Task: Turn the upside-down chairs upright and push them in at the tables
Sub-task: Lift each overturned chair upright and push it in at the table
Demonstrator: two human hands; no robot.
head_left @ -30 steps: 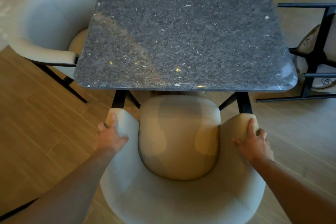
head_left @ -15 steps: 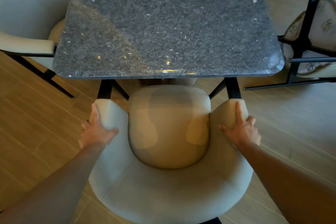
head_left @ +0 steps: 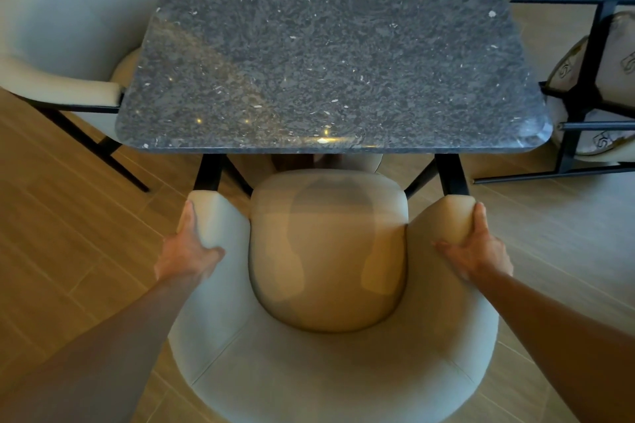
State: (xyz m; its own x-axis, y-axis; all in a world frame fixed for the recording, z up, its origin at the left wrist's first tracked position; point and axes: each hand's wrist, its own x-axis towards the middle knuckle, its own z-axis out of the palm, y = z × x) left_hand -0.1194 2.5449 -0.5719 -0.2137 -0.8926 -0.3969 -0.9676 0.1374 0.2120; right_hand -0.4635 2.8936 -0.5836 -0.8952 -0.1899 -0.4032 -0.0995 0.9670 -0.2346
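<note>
Fingers (head_left: 187, 216) of the left hand (head_left: 187, 252) lying along the outer side of the near chair (head_left: 326, 371) at its left arm tip, thumb wrapping over the top: grasping the arm. Sitting upright at far left, a second pale chair (head_left: 68, 27), blurred, seat tucked partly under the table (head_left: 326, 45). Standing between the two grasped arms, the near chair's rounded seat cushion (head_left: 328, 251), its front edge just short of the dark speckled table edge, black front legs (head_left: 208, 172) showing beneath the top. Gripping the right arm tip the same way, the right hand (head_left: 476, 252), fingers (head_left: 481, 216) running down the outside, thumb across the top. Lying overturned at far right on the wooden floor (head_left: 68, 233), a third chair (head_left: 598, 86), black frame uppermost, patterned underside facing the table.
</note>
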